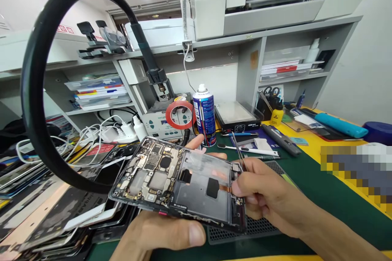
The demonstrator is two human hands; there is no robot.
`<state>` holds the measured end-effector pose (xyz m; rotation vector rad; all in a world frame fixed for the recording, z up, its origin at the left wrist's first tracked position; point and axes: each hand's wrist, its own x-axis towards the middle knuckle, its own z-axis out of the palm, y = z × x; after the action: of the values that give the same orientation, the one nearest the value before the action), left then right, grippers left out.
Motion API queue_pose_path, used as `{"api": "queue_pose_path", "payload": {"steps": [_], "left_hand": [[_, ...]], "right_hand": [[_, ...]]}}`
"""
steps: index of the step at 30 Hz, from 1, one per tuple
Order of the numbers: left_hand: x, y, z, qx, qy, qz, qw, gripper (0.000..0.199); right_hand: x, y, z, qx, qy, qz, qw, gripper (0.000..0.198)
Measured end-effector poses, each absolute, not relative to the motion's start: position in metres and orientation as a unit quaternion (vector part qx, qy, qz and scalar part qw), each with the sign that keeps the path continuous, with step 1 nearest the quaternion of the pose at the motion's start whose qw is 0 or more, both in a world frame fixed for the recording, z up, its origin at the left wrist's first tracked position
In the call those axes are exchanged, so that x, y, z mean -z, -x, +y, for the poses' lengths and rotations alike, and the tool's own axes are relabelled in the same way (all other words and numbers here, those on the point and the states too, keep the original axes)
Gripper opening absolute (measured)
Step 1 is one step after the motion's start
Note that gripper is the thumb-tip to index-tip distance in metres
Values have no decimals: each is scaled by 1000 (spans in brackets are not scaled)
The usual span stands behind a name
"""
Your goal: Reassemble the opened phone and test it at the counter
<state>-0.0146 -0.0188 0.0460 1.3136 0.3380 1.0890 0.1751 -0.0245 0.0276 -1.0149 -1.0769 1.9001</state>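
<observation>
Your left hand [165, 232] mostly under the opened phone [180, 181], wrist cut by the bottom edge, pixelated patch [357, 171] at right, spray can [204, 115] label unreadable

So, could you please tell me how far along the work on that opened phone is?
Done: the black opened phone has its back off, circuit boards bare, and its battery bay looks empty. In hand: the left hand holds it from below, while the right hand brings thin metal tweezers to its right end. Left: nothing is refitted yet.
</observation>
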Motion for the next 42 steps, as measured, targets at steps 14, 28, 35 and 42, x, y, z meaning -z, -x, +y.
{"api": "queue_pose_path", "payload": {"steps": [14,28,35,42], "left_hand": [[-24,39,-14,-417,-588,165,673,108],[-19,47,-10,-397,-588,83,700,80],[-19,46,-9,-403,-572,76,710,72],[-15,47,-9,-405,-556,49,724,72]], "right_hand": [[-24,-173,-26,-697,379,-480,374,16],[-12,-175,-30,-588,422,-573,386,20],[-11,-174,-31,-564,458,-573,379,27],[-2,-175,-30,-536,456,-585,404,42]]}}
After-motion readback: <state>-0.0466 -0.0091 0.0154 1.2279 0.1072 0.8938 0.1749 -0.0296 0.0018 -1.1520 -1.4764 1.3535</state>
